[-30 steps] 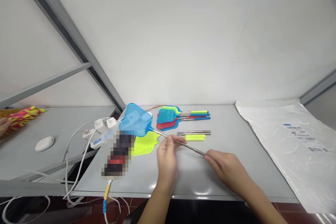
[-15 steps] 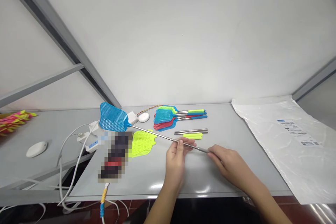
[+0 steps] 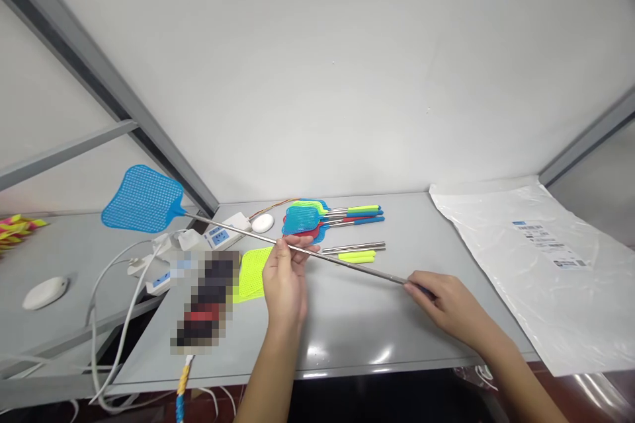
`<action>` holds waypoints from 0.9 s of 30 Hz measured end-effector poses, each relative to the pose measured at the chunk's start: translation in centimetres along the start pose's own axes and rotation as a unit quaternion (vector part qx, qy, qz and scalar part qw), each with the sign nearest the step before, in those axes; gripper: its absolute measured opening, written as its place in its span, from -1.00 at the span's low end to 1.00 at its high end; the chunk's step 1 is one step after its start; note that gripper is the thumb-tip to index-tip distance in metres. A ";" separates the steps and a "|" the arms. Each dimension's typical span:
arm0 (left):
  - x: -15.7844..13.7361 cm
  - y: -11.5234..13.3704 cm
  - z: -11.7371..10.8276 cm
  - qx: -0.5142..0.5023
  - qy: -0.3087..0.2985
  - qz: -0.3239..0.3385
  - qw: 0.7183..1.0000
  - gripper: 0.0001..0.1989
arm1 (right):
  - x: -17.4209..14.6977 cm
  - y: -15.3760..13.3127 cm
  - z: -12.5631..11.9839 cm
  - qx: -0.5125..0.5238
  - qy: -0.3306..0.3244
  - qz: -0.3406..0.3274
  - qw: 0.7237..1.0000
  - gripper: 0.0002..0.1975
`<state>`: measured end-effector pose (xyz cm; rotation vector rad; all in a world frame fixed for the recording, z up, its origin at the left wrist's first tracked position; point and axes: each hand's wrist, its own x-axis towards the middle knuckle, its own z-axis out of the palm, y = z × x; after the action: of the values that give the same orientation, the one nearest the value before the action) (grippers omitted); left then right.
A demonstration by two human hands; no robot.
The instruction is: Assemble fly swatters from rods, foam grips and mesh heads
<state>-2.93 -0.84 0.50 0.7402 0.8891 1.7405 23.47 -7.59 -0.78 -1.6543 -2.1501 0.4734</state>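
A blue fly swatter is stretched across both hands, its mesh head up at the left and its thin metal rod slanting down to the right. My left hand is closed around the middle of the rod, thumb on top. At the other end, my right hand grips the handle, of which a little dark blue shows between the fingers. Behind the hands lie a pile of blue, green and red fly swatters, several metal rods and yellow-green handle sleeves. My left hand partly hides a loose yellow-green swatter head.
A white plastic mailing bag covers the table's right side. On the left are power strips, a round white device, white cables and a pixelated object. A grey metal frame rises behind them.
The rod has become longer between my hands. My left hand has moved left, carrying the swatter head left and upward. My right hand has shifted slightly right, and the view has shifted a little.
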 end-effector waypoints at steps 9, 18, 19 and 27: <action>-3.3 -3.0 1.3 0.007 -0.080 -0.079 0.994 -0.68 | 0.8 0.1 0.6 -0.070 0.010 -0.025 0.997 -0.58; -0.2 0.6 0.5 -0.022 -0.014 -0.011 1.000 -0.67 | -1.3 2.6 -0.3 -0.058 0.022 -0.027 0.998 -0.62; -0.4 0.4 0.7 -0.024 -0.011 -0.013 1.000 -0.66 | -1.3 2.7 -0.2 -0.065 0.029 -0.027 0.997 -0.63; -3.1 -2.7 2.5 -0.022 -0.068 -0.095 0.993 -0.63 | -0.1 2.7 1.4 -0.123 0.074 -0.048 0.988 -0.66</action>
<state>1.37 -2.63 -0.61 0.7127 0.7985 1.5183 25.06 -7.10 -3.32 -1.6424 -2.2359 0.0549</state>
